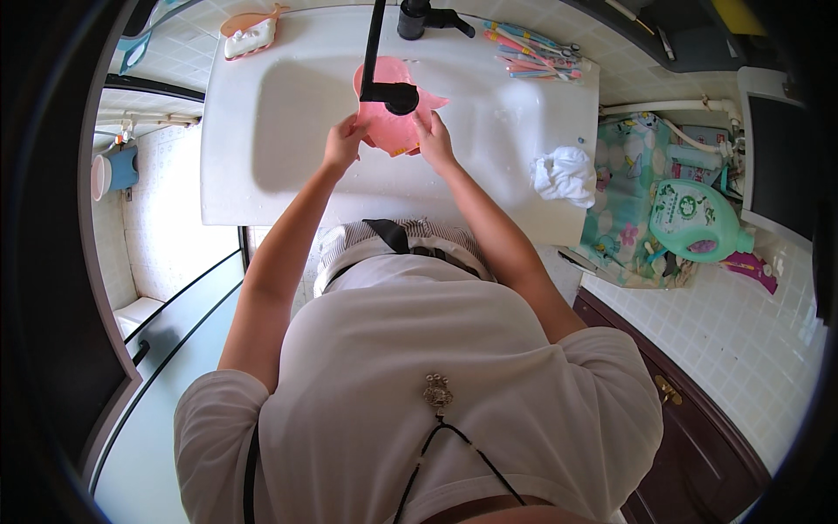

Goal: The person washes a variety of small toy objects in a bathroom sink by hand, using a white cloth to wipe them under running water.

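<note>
Over the white sink basin (288,113), both my hands hold a thin pink piece with a curved outline and a pointed, tail-like tip (391,129). My left hand (344,141) grips its left edge, fingers closed. On the other side my right hand (435,141) pinches the right edge below the tip. Small yellow marks show along its near edge. A black faucet head (401,98) covers part of the piece from above; whether water runs is not visible. The exact kind of the pink piece cannot be made out.
A soap dish (250,38) with white soap sits at the far left corner. Toothbrushes (532,54) lie at the far right. A crumpled white cloth (564,175) rests on the right rim. Beyond it stands a green detergent jug (694,218). A glass door (175,375) is at left.
</note>
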